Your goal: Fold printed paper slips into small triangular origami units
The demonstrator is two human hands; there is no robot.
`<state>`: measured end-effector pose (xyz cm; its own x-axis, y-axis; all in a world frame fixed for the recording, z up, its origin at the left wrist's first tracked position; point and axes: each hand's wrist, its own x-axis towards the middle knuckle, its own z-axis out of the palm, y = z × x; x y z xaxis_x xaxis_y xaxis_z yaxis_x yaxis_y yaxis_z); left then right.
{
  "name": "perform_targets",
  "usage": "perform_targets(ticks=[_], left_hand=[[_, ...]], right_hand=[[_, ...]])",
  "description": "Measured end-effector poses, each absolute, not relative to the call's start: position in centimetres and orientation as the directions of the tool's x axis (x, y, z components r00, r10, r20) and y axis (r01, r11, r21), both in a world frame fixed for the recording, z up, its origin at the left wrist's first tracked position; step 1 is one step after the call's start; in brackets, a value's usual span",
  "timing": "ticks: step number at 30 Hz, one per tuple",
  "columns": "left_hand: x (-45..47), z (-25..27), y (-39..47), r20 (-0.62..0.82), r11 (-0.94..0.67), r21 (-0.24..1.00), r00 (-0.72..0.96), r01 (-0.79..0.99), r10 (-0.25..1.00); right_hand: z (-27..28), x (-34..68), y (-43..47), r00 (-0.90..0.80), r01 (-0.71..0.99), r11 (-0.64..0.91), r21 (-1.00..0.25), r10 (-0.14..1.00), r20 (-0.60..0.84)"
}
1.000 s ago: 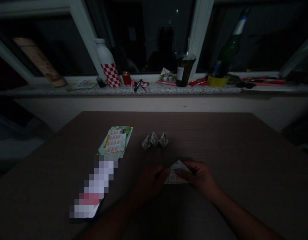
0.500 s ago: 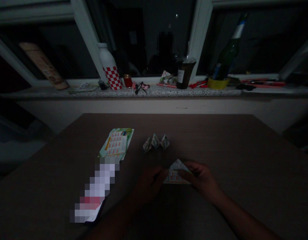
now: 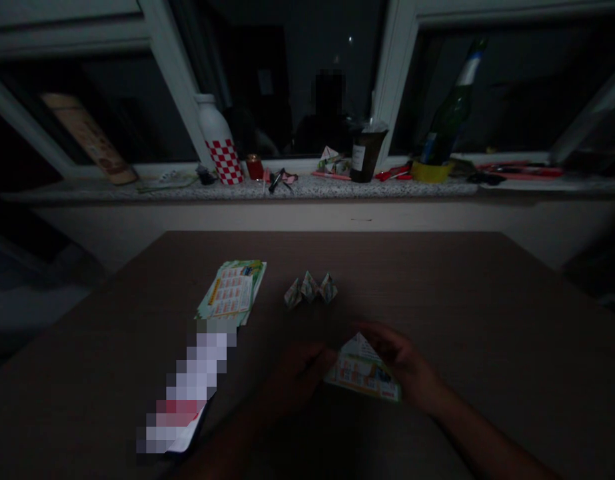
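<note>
A printed card of paper, its top folded to a point, is tilted above the table in front of me. My left hand pinches its left edge between thumb and fingers. My right hand lies along the card's upper right edge, fingers stretched out and loosely curved, not pinching it. Beyond my hands stand several small folded paper pieces, pointed at the top and set side by side. To their left lies a stack of similar printed cards.
A lit phone-like device, its screen blurred out, lies left of my left arm on the brown table. Along the windowsill are a checkered white bottle, a dark cup, and a green bottle in yellow tape.
The card has turned, its lower right corner swinging down and right, showing more of its printed face. My right thumb has come off its front. My left hand keeps its pinch.
</note>
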<state>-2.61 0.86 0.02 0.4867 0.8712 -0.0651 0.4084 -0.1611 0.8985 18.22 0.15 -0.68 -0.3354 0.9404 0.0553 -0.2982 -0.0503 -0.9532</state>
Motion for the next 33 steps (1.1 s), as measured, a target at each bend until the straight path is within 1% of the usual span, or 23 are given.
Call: perform_targets(ticks=[3,5,8,9,10,12,14,15,17,19,21,26,28,33], left_hand=[[-2.5,-0.3,0.8,0.053,-0.331,0.825,0.521,0.458,0.852],[-2.5,-0.3,0.7,0.118,-0.436,0.760,0.557,0.482,0.822],[-2.8,0.0,0.8,0.162,-0.501,0.678,0.556,0.537,0.815],[-3.0,0.2,0.8,0.179,-0.509,0.649,0.536,0.565,0.825],[-3.3,0.3,1.0,0.183,-0.539,0.613,0.559,0.578,0.809],[-4.0,0.5,1.2,0.186,-0.551,0.549,0.551,0.629,0.814],[-4.5,0.6,1.3,0.181,-0.532,0.512,0.521,0.675,0.834],[-4.7,0.6,1.3,0.185,-0.529,0.500,0.513,0.686,0.838],[-4.9,0.6,1.3,0.194,-0.543,0.487,0.521,0.684,0.831],[-4.8,0.9,1.2,0.188,-0.556,0.484,0.541,0.675,0.820],[-4.6,1.3,1.0,0.162,-0.569,0.488,0.572,0.662,0.804],[-4.4,1.8,0.7,0.109,-0.600,0.498,0.641,0.626,0.760],[-4.3,1.7,0.7,0.102,-0.604,0.501,0.651,0.620,0.752],[-4.0,1.4,1.0,0.076,-0.614,0.503,0.676,0.608,0.732]], right_hand=[[-0.6,18.2,0.0,-0.336,-0.191,0.071,-0.979,0.932,0.133],[-0.6,18.3,0.0,-0.312,-0.110,0.094,-0.989,0.942,0.125],[-0.7,18.5,0.1,-0.274,0.005,0.092,-0.996,0.958,0.087],[-0.8,18.5,0.2,-0.262,0.046,0.110,-0.993,0.961,0.094],[-0.9,18.6,0.3,-0.258,0.102,0.138,-0.985,0.960,0.108],[-1.1,18.6,0.6,-0.265,0.255,0.232,-0.939,0.950,0.163],[-1.3,18.7,0.9,-0.309,0.416,0.359,-0.835,0.920,0.242],[-1.4,18.8,1.1,-0.342,0.472,0.416,-0.778,0.899,0.273],[-1.6,19.1,1.3,-0.362,0.537,0.476,-0.697,0.876,0.319],[-1.6,19.5,1.3,-0.365,0.566,0.500,-0.655,0.865,0.344],[-1.4,20.1,1.1,-0.383,0.571,0.512,-0.642,0.857,0.343],[-0.2,21.2,-0.1,-0.485,0.524,0.548,-0.652,0.821,0.301],[0.2,21.2,-0.5,-0.521,0.526,0.545,-0.652,0.813,0.259],[0.4,20.5,-0.8,-0.590,0.548,0.578,-0.605,0.779,0.210]])
